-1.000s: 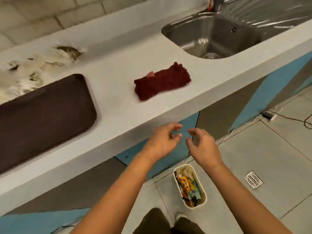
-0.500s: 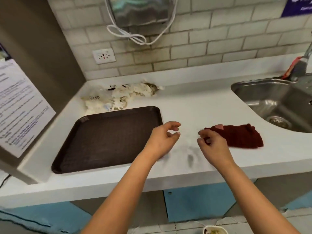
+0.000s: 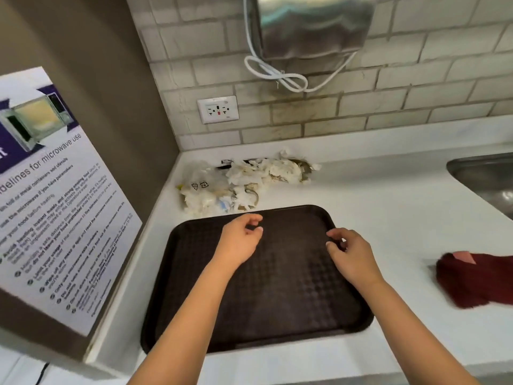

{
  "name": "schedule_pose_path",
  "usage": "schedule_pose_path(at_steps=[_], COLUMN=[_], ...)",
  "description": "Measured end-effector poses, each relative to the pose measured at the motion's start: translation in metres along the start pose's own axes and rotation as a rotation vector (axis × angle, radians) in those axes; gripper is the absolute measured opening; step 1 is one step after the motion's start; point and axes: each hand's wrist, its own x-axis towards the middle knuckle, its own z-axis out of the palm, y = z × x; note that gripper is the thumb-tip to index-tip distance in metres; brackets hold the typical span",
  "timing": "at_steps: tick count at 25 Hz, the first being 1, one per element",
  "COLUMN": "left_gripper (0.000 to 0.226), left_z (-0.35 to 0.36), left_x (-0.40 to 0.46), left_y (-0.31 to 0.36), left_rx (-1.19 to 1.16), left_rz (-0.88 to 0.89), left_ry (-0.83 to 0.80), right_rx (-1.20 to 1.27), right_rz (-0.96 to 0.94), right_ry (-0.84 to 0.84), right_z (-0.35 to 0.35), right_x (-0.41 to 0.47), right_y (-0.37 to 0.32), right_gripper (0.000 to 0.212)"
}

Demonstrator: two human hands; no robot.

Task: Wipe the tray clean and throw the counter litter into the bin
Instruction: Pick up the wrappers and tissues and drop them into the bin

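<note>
the left hand [image 3: 240, 240] hangs over the far left part of the tray [image 3: 277, 315], fingers loosely curled, and it holds nothing. the right hand [image 3: 348, 252] is over the far right part of the same tray, near its right rim, also loosely curled and empty. i cannot tell if any finger touches the tray surface.

the tray is dark brown and lies flat on the white worktop [image 3: 388, 204], near the front edge. it looks bare, with no clear crumbs that i can see. just behind its far rim, in the corner, lies the litter [image 3: 238, 182]: crumpled white tissues and a thin plastic wrapper, some with brown stains. the red cloth [image 3: 477, 282] lies on the worktop well to the right of the tray, partly cut by the picture edge. the bin is not in view.

i judge the step in hand is to collect the litter. to do it well, both hands should go over the far rim and close around the whole heap from two sides, pressing it together so that small pieces do not fall on the tray.

for room: the brown side wall with the poster [image 3: 55, 195] stands close on the left, and the tiled wall [image 3: 361, 112] behind the heap. open worktop lies to the right, up to the sink [image 3: 485, 179].
</note>
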Motion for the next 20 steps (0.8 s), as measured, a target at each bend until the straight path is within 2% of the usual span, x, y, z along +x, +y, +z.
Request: schedule_pose_path(at_steps=[4,10,16,20], left_gripper=[0.03,0.034,0.046,0.055], left_z=[-0.01,0.006,0.014,0.016], left_x=[0.039,0.103,0.169,0.203], left_y=[-0.029,-0.04,-0.045,-0.059], left_rx=[0.062,0.227,0.534,0.61], left_rz=[-0.032,0.023,-0.071,-0.124], left_ry=[0.002,-0.08,-0.097,-0.203], right_rx=[-0.082,-0.152,-0.268,-0.516], right_rz=[0.023,0.0,-0.15,-0.295], right_ry=[-0.025,-0.032,-0.11,-0.149], right_z=[0.017,0.024,0.041,0.067], right_x=[0.011,0.058,0.136,0.199], right_y=[-0.001,0.0,-0.013,-0.035], right_gripper=[0.022,0.023,0.031,0.046])
